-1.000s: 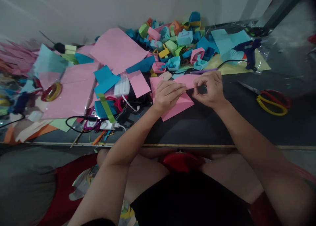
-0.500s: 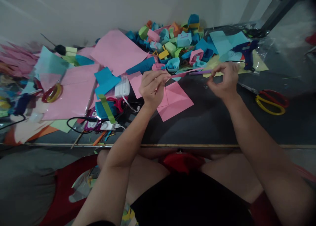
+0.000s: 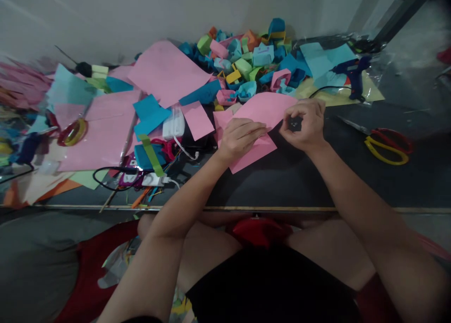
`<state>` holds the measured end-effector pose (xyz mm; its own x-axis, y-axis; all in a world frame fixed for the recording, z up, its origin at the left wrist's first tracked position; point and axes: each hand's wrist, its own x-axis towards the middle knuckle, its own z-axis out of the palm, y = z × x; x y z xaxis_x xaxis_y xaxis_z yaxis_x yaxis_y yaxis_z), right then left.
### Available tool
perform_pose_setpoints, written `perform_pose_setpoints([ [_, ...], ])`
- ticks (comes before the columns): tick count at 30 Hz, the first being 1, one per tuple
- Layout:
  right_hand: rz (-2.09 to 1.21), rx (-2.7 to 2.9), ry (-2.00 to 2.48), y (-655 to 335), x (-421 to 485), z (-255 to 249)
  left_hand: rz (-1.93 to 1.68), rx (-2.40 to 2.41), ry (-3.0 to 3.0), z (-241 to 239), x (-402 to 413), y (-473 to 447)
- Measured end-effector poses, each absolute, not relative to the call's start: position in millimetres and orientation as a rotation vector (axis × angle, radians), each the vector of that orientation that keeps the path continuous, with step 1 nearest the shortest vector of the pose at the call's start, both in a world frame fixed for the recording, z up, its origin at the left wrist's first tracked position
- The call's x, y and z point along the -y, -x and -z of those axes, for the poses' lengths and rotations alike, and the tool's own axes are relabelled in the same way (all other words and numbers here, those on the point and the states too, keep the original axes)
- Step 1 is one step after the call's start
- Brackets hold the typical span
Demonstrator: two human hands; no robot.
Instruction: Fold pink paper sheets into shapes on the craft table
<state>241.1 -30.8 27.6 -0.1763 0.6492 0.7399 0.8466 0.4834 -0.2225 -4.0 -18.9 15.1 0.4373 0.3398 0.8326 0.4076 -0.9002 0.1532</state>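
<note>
A pink paper sheet (image 3: pixel 266 107) curves up off the dark table (image 3: pixel 299 177) between my two hands. My left hand (image 3: pixel 239 137) is closed, its fingers pinching the sheet's near edge. My right hand (image 3: pixel 305 124) pinches the sheet's right edge with thumb and forefinger. A second pink sheet (image 3: pixel 252 154) lies flat on the table under my left hand.
A heap of folded coloured paper pieces (image 3: pixel 248 59) lies behind the hands. A blue glue gun (image 3: pixel 352 74) and red-yellow scissors (image 3: pixel 385 144) are at the right. Large pink sheets (image 3: pixel 102 130), blue scraps, cables and a white charger (image 3: pixel 174 123) crowd the left side.
Half a second ago both hands were raised and apart, stretching a pink strip edge-on. They have come back down and closer together, and the sheet shows its broad face.
</note>
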Motion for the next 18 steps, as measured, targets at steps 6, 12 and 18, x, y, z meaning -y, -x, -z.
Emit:
perform_pose_setpoints([
  [6,0.172,1.968,1.297,-244.8,30.0,-29.4,1.405,0.739,2.624,-16.2,21.8,2.6],
  [12,0.214,1.988,1.245,-240.7,30.3,-32.5,1.390,0.692,2.633,-17.4,21.2,3.1],
  [18,0.339,1.970,1.151,-237.9,26.2,-29.9,1.423,0.668,2.644,-16.7,21.1,3.6],
])
